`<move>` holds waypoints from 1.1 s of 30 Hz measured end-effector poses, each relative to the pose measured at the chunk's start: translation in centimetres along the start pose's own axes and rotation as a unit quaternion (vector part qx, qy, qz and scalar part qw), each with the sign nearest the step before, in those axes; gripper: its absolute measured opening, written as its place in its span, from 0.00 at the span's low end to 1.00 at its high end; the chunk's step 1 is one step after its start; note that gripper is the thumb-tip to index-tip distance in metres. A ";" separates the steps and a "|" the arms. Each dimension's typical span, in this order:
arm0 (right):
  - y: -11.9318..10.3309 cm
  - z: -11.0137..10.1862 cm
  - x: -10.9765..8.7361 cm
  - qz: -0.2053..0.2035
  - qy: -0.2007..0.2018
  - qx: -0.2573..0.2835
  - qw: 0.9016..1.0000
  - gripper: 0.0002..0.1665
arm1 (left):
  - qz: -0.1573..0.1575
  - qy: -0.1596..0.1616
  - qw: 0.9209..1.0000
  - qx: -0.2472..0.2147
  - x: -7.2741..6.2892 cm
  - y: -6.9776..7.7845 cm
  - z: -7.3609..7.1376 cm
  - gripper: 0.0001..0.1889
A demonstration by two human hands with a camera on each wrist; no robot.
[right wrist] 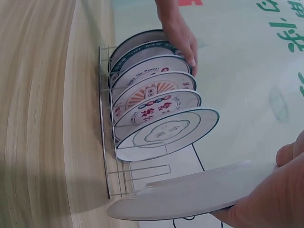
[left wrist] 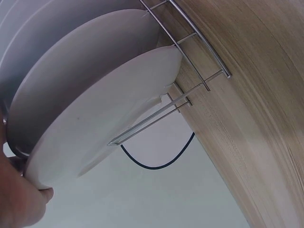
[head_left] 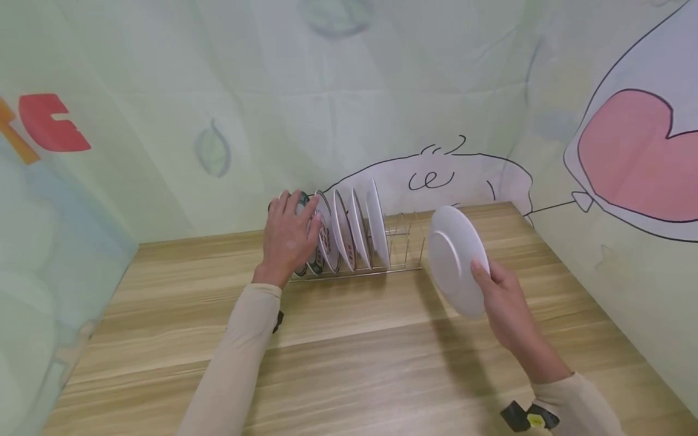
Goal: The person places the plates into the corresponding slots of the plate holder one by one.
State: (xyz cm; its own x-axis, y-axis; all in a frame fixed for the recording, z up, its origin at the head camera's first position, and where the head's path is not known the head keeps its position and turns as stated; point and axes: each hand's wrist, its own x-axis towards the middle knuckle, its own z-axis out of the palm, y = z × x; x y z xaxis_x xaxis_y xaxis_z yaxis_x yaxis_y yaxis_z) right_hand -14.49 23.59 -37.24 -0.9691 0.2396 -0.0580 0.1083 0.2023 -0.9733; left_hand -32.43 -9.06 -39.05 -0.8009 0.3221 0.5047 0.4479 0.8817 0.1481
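A wire dish rack holds several plates standing on edge side by side. At its left end, my left hand grips the upper rims of the end plates, with fingers over the top and the thumb on their right side. The left wrist view shows the pale underside of the end plate close to my fingers. On the right, my right hand holds a white plate by its right rim, thumb on one face. That plate is tilted and raised beside the rack's right end.
Bare wire slots show at the rack's right end. The rack stands on a wood-grain table, close to a printed cloth backdrop. Another printed side wall rises on the right.
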 end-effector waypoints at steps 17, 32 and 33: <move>-0.8 1.3 -1.5 -0.011 -0.035 0.038 0.999 0.32 | -0.009 -0.004 1.000 0.001 0.0 -0.1 -0.1 0.25; -1.2 3.3 -0.7 0.011 -0.033 0.042 0.999 0.30 | -0.006 -0.005 1.000 -0.001 0.0 -0.1 -0.1 0.26; -1.1 3.5 -0.6 0.013 -0.028 0.043 0.999 0.29 | -0.006 -0.006 1.000 -0.002 0.0 0.0 -0.1 0.26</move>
State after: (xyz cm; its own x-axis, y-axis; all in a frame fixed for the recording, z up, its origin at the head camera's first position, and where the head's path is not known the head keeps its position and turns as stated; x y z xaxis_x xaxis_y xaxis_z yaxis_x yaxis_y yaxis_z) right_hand -14.82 19.93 -36.88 -0.9775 0.1891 -0.0938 0.1166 0.1135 -0.9867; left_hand -32.42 -9.12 -38.97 -0.8105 0.3161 0.4931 0.4401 0.8842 0.1566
